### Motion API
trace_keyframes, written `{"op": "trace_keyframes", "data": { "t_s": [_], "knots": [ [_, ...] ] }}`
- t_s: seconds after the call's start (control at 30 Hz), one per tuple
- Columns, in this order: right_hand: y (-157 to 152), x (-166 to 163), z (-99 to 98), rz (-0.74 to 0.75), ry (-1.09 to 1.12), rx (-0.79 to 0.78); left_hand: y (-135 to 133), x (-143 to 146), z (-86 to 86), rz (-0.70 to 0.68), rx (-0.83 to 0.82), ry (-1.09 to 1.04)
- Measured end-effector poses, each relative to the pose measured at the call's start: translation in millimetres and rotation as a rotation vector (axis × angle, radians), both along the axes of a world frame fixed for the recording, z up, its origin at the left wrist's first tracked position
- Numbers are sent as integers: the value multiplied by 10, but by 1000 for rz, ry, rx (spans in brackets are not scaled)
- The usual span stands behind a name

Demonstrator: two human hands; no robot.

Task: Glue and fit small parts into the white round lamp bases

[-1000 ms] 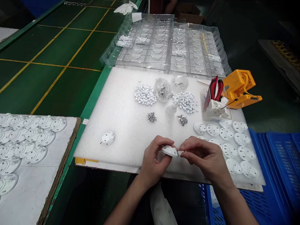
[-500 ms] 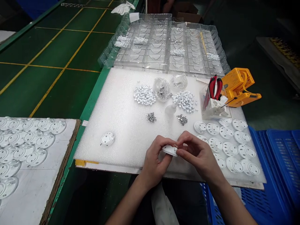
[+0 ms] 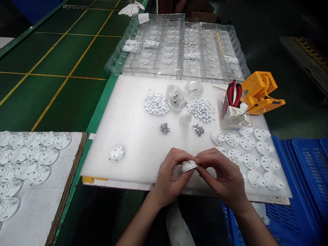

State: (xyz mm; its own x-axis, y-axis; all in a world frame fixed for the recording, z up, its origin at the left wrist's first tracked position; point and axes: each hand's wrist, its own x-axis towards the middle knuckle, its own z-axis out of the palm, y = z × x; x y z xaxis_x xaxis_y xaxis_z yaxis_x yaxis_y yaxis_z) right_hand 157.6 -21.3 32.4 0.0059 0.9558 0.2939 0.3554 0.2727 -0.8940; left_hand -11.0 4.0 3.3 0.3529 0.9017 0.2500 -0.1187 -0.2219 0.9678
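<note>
Left hand (image 3: 170, 174): pinches white disc (image 3: 189, 166), likely steadying it
Right hand (image 3: 222, 176): pinches disc's edge, fingertips hiding contact
White-piece pile (image 3: 156, 104): disc's 11 o'clock, apparently for easy reach

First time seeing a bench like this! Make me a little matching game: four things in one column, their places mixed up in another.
Things
1. red-and-black pliers
2. clear plastic trays
3. single white round part
4. blue crates

Places
A. along the far edge of the foam sheet
B. between the left hand and right hand
C. right of the foam sheet, lower down
D. standing in the clear box

Pairs: 1-D, 2-A, 3-B, 4-C
</note>
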Motion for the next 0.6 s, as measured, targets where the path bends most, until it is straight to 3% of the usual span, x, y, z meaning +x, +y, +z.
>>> {"op": "trace_keyframes", "data": {
  "t_s": [0.13, 0.6],
  "knots": [
    [18, 0, 20, -49, -18, 60, 2, -22, -15, -49, -22, -50],
    [57, 79, 56, 49, -78, 79, 80, -92, 11, -171, -128, -53]
  ]
}}
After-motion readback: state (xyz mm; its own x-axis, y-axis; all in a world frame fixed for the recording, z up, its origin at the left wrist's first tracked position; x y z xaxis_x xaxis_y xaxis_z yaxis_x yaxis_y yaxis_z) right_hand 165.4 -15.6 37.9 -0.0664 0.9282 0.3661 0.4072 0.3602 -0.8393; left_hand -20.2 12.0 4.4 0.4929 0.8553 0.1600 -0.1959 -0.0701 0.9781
